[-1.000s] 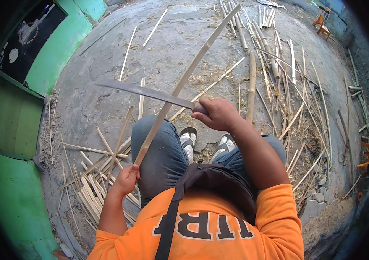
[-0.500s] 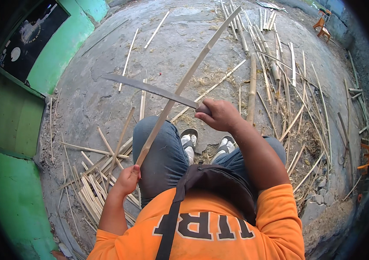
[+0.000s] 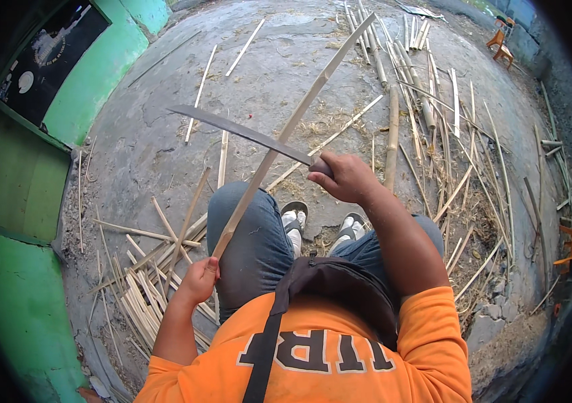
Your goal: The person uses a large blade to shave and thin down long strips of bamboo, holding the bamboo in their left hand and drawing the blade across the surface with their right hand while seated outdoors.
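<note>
Concrete ground (image 3: 165, 141), grey, littered with split bamboo; green wall (image 3: 98, 74) at left. Pile of 10+ thin strips (image 3: 141, 305) beside left knee. 1 long bamboo strip (image 3: 299, 121) runs from the lap up and away, tilted right. Long dark blade (image 3: 239, 132) crosses the strip, touching it. Right hand (image 3: 346, 178) fisted around blade handle. Left hand (image 3: 199, 282) closed on strip's near end.
</note>
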A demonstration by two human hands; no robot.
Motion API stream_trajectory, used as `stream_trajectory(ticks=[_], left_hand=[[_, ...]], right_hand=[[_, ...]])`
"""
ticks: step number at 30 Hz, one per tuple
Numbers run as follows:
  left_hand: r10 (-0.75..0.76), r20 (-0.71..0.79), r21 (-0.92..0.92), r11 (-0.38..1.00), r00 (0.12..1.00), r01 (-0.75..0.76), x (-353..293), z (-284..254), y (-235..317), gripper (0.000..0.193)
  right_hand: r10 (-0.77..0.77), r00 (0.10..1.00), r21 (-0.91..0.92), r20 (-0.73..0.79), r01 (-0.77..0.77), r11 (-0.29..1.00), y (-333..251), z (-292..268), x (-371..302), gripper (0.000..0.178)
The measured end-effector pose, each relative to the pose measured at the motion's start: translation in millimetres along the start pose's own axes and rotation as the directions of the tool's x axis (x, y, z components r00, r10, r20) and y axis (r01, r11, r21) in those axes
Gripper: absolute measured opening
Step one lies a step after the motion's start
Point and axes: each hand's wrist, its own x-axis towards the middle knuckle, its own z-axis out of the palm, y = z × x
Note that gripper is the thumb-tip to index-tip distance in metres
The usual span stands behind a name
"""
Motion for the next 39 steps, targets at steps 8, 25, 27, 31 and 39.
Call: stream_trajectory(ticks=[8, 25, 27, 31, 39], left_hand=[[0.020, -0.006, -0.017, 1.000, 1.000, -0.020, 0.7, -1.0, -7.4, 0.074], [0.010, 0.007, -0.026, 1.000, 1.000, -0.010, 3.1, 0.9, -11.2, 0.073], [0.043, -0.005, -0.012, 0.999, 0.999, -0.043, 1.7, 0.1, -9.0, 0.073], [-0.014, 0.022, -0.043, 0.999, 1.000, 0.015, 3.2, -1.7, -8.6, 0.073], [-0.052, 0.032, -0.047, 0.997, 0.998, 0.053, 2.9, -3.4, -13.4, 0.072]], right_hand=[[-0.086, 0.992, -0.142, 0.091, 0.099, 0.985, -10.4, 1.8, 8.3, 0.051], [-0.089, 0.995, -0.271, 0.053, 0.101, 0.957, -12.6, 10.1, 9.1, 0.020], [-0.047, 0.999, -0.252, 0.000, 0.046, 0.967, 3.0, 11.8, 11.3, 0.020], [0.034, 0.994, -0.137, -0.107, -0.049, 0.989, 15.6, 15.5, 8.9, 0.021], [-0.045, 0.998, -0.190, 0.040, 0.051, 0.981, -20.5, 13.1, -1.8, 0.018]])
